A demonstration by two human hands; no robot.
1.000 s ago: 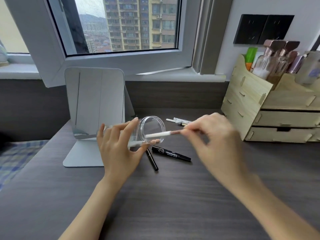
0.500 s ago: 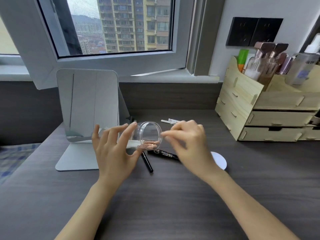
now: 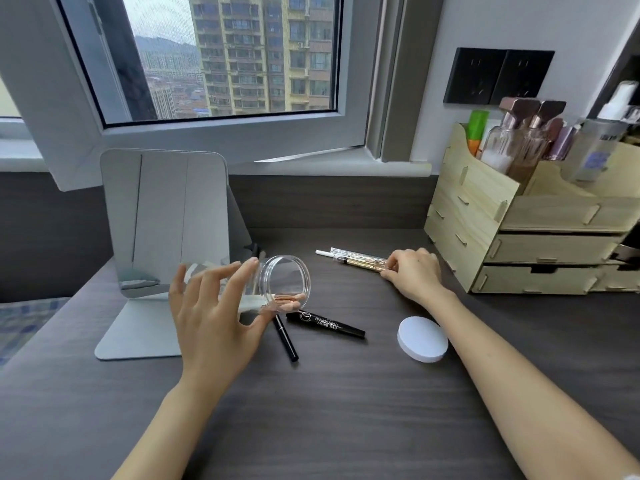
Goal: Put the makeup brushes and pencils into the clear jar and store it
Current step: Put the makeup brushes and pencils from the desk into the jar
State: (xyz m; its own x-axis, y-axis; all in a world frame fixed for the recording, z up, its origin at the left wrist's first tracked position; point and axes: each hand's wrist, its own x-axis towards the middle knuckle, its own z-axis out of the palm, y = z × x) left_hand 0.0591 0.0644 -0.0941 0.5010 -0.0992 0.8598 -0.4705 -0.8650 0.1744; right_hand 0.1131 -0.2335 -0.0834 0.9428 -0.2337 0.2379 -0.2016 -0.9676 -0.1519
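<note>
Left hand: clasped clear jar tilted above worktop | right hand: pinching gold-capped pencils beside organizer | judged light, slick, rolling; best gripped mid-barrel.

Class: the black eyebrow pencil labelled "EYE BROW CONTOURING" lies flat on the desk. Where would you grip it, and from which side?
Pinch the eyebrow pencil mid-barrel from above, fingers across its width. It lies flat and slim; its left end is crowded by the jar and the thinner black pencil.
</note>
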